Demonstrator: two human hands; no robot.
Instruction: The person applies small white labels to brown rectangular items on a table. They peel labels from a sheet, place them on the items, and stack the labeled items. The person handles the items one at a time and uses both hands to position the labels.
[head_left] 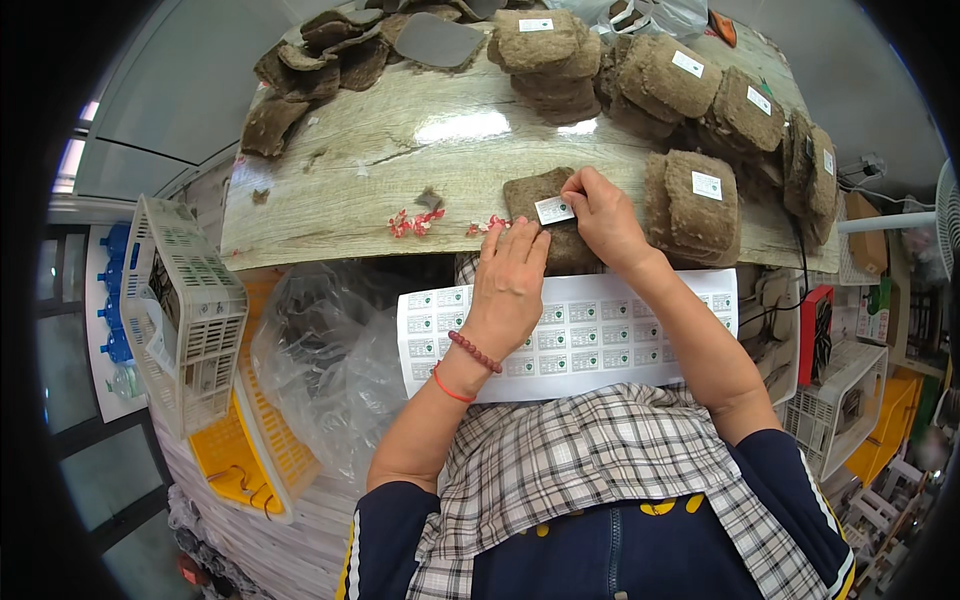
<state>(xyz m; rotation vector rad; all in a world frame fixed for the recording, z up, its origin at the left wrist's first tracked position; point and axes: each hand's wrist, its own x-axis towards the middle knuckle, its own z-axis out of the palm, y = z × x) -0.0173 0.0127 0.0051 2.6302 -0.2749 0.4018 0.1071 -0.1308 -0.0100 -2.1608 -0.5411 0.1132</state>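
Between the thumb and fingers of my right hand (603, 218) is a small white label (553, 210), pinched at its right end. It lies over a brown fibrous pad (530, 190) at the table's near edge. My left hand (510, 275) rests with its fingers stretched out at the left side of that pad, nothing visible in its grasp. Across my lap, under both forearms, spreads a white sheet of printed labels (590, 340). Just right of the pad stands a stack of similar brown pads (692, 205) with a white label on top.
More labelled pad stacks (665, 75) line the far right of the wooden table (350, 200). Loose brown pads (300, 75) are heaped at the far left. Red and white scraps (412, 223) lie left of my hands. Clear plastic bags (325, 350) and a white crate (190, 320) are below left.
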